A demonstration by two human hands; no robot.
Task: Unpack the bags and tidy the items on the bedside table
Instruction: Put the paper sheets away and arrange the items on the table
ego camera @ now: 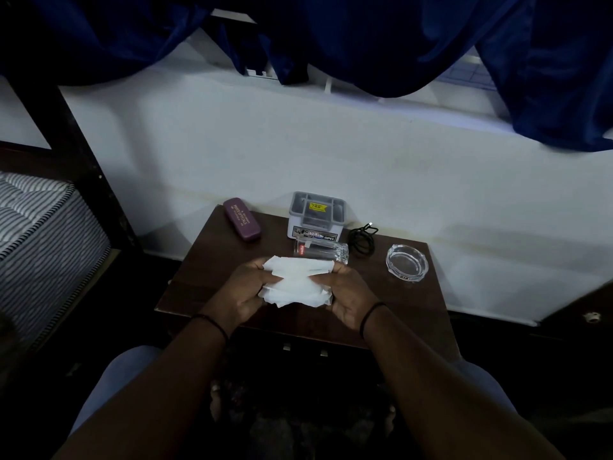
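Both hands hold a bundle of white tissues (296, 282) just above the dark wooden bedside table (205, 260). My left hand (243, 288) grips its left side and my right hand (348, 293) its right side. Behind the tissues a clear drinking glass (320, 251) lies on its side. A maroon spectacle case (241, 218) rests at the table's back left. A grey plastic organiser box (315, 214) with a yellow sticker stands at the back middle. To its right lie a coiled black cable (363, 240) and a clear glass ashtray (406, 262).
A white wall (298, 154) runs behind the table, with blue curtains (547, 61) hanging above. A striped mattress (39, 234) in a dark bed frame stands to the left. My knees and feet show below the table's front edge.
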